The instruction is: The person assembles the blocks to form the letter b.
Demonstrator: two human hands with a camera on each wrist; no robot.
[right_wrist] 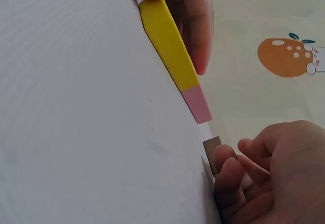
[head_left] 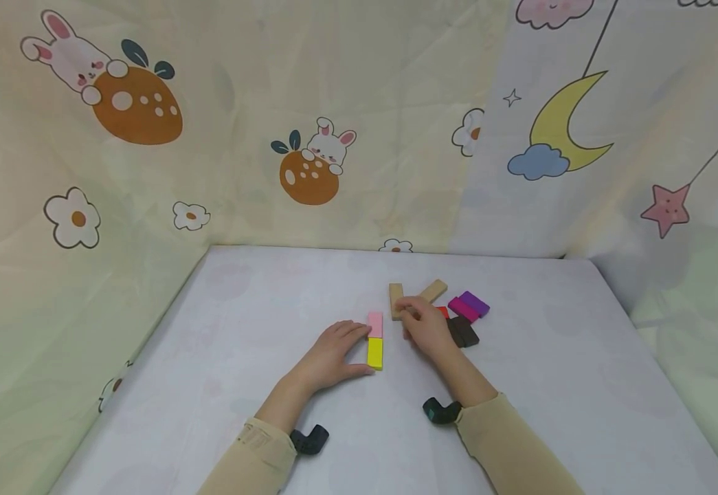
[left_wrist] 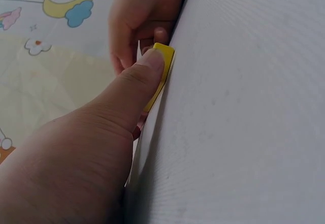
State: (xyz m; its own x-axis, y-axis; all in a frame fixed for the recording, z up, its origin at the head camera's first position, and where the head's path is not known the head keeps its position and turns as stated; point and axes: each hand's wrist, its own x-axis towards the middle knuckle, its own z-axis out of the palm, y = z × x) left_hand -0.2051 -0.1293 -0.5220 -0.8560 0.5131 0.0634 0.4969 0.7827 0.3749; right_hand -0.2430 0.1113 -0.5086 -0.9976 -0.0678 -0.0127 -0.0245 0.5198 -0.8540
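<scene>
On the tabletop (head_left: pixel 210 440) ahead of you: yellow block (head_left: pixel 375 354) and pink block (head_left: pixel 375 325), end to end. A lopsided push from your left thumb could skew the pair; a wide swing of your right knuckles could knock the angled wooden block (head_left: pixel 435 291). Left grip (head_left: pixel 332 354) spread, thumb against yellow's near end, fingertips at pink's left side. Right grip (head_left: pixel 427 326) curled, fingertips at the straight wooden block (head_left: pixel 394 294); whether it's pinched, can't tell.

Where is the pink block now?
In the head view, the pink block lies just right of the left hand, touching the far end of the yellow block.
</scene>
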